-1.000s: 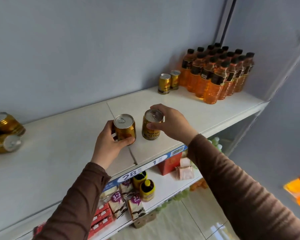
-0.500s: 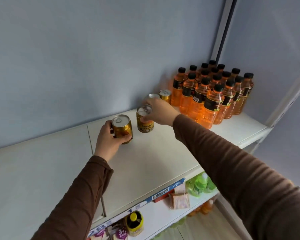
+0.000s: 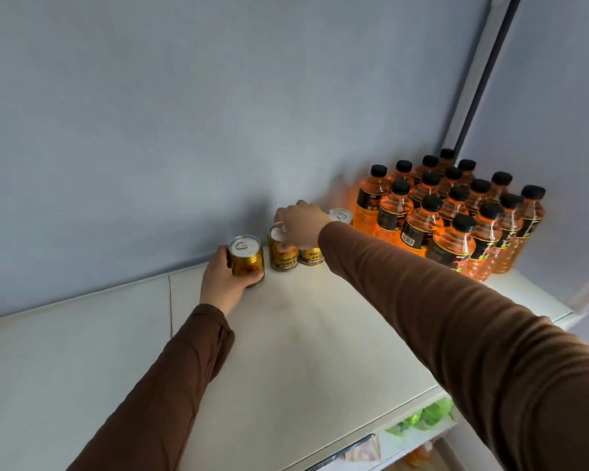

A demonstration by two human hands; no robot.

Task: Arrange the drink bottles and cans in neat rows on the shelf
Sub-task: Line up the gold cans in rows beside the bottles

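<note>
On the white top shelf (image 3: 303, 334), my left hand (image 3: 221, 280) grips a gold can (image 3: 246, 260) standing near the back wall. Just to its right my right hand (image 3: 301, 223) holds a second gold can (image 3: 281, 254) by its top, thumb on its front. That can stands beside two more gold cans (image 3: 312, 255) along the wall; the farther one (image 3: 340, 215) shows only its silver lid. Several orange drink bottles (image 3: 453, 212) with black caps stand in rows in the back right corner.
The grey wall rises right behind the cans. A seam (image 3: 170, 304) crosses the shelf left of my left hand. The shelf's front edge (image 3: 371, 433) runs at lower right, with green items (image 3: 422, 414) on a lower shelf below it.
Both hands have carried their cans from the shelf's front to the back wall. The right-hand can now stands next to the two cans beside the bottles; the left-hand can sits just left of it.
</note>
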